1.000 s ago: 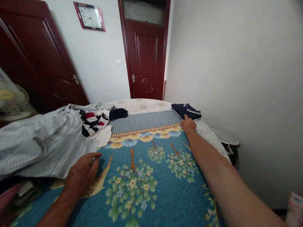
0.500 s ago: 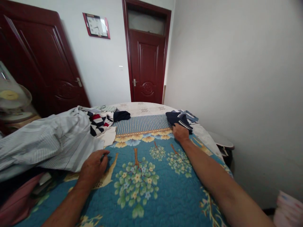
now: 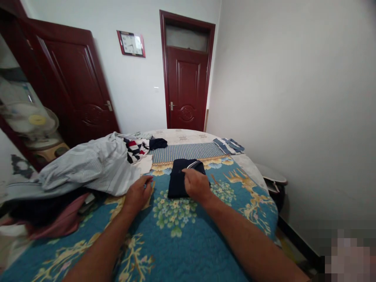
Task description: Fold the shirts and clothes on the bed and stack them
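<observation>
A folded navy garment (image 3: 178, 180) with a white-striped edge lies in the middle of the blue floral quilt (image 3: 188, 243). My right hand (image 3: 196, 185) rests on its near right corner, fingers curled over the cloth. My left hand (image 3: 138, 193) lies on the quilt just left of the garment, fingers bent, beside the edge of a grey striped shirt (image 3: 88, 168). Another folded blue striped garment (image 3: 228, 145) stays at the far right corner of the bed.
A heap of clothes covers the left of the bed: a red, white and navy striped top (image 3: 135, 149) and a dark piece (image 3: 158, 143). A fan (image 3: 35, 125) stands at left, a dark stool (image 3: 272, 182) at right. Two red doors and a clock on the far wall.
My right hand has pulled the navy garment from the far right corner to the middle of the quilt. A striped garment that was beneath it stays behind. My left hand barely moved.
</observation>
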`<move>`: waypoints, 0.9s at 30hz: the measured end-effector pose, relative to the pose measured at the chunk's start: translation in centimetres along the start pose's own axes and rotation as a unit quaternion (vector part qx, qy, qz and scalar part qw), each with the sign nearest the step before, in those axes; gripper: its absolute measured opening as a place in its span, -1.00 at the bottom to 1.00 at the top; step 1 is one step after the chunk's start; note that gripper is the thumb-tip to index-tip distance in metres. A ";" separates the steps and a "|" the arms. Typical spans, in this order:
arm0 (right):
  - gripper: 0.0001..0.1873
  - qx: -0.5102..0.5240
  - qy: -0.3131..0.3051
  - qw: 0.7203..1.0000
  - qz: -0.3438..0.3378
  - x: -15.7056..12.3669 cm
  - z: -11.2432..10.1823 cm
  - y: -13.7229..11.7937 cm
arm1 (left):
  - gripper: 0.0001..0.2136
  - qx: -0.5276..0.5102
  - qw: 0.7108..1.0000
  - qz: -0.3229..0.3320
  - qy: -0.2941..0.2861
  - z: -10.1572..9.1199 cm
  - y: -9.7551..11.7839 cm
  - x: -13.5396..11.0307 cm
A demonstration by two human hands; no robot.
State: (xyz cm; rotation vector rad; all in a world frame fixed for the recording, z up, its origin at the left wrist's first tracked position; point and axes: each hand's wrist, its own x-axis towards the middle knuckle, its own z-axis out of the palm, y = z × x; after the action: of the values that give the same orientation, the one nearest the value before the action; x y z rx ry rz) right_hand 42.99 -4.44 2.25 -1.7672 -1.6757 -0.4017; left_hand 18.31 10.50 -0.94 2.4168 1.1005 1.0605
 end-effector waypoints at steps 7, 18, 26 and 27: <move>-0.58 -0.037 -0.052 0.952 0.298 -0.1 -0.9 8.5 | -0.55 -0.098 0.991 0.013 -0.089 4.7 7.0 -0.7; -0.72 0.229 -0.057 0.904 0.357 0.7 0.0 8.4 | -0.73 -0.243 0.963 -0.038 -0.114 4.4 8.2 -3.0; -0.65 0.556 -0.088 0.809 0.169 1.0 0.0 -1.9 | -0.66 -0.477 0.847 -0.230 -0.056 1.8 11.0 -1.8; -0.65 0.563 -0.114 0.808 0.130 0.7 0.3 -3.4 | -0.69 -0.502 0.826 -0.251 -0.057 1.5 11.1 -1.7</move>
State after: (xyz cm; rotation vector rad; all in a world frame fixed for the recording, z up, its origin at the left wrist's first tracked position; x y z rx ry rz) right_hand 39.75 -3.80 3.33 -1.0715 -1.2891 0.8285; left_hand 24.57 1.87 2.82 1.2390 0.7550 0.9347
